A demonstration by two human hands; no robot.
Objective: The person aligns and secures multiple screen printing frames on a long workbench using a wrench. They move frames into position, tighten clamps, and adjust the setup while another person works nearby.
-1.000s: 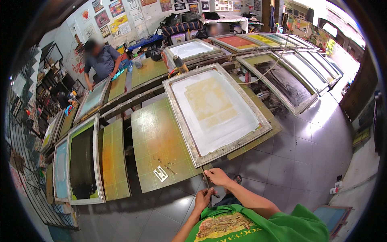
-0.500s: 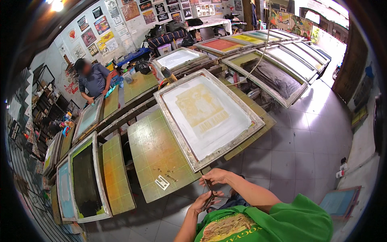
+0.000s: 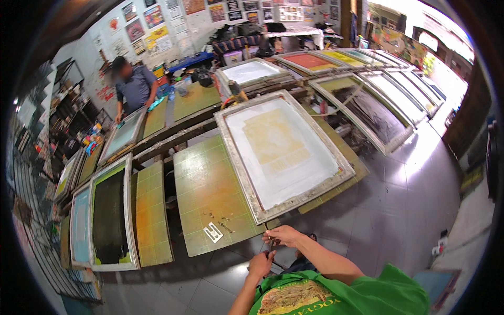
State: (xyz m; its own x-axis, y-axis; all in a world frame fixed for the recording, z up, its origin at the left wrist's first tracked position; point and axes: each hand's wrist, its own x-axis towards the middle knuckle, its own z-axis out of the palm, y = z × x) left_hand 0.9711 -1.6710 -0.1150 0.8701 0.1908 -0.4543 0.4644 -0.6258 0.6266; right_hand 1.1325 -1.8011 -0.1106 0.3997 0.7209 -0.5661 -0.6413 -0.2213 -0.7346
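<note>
My left hand [image 3: 260, 264] is closed around a slim dark tool [image 3: 271, 251] that points up toward the other hand; its exact kind is unclear. My right hand [image 3: 286, 236] has its fingers drawn together just below the near corner of a wooden-framed printing screen [image 3: 257, 210], beside a thin dark rod under that corner. What those fingers grip is too small to tell. The screen carries white mesh with a faint yellowish picture and rests raised over a green board. On the neighbouring green board [image 3: 202, 184] lie a slotted white plate [image 3: 213, 232] and several small metal parts [image 3: 227, 224].
More framed screens line the long racks, among them a black one [image 3: 110, 218] at left and a dark-smeared one [image 3: 367, 107] at right. A co-worker [image 3: 135, 86] leans over a screen at the far left. Grey tiles [image 3: 367, 226] cover the floor.
The view has shifted slightly, so the racks sit farther right. My right fingers have drawn in closer under the screen's corner, and my left hand has closed more around the dark tool.
</note>
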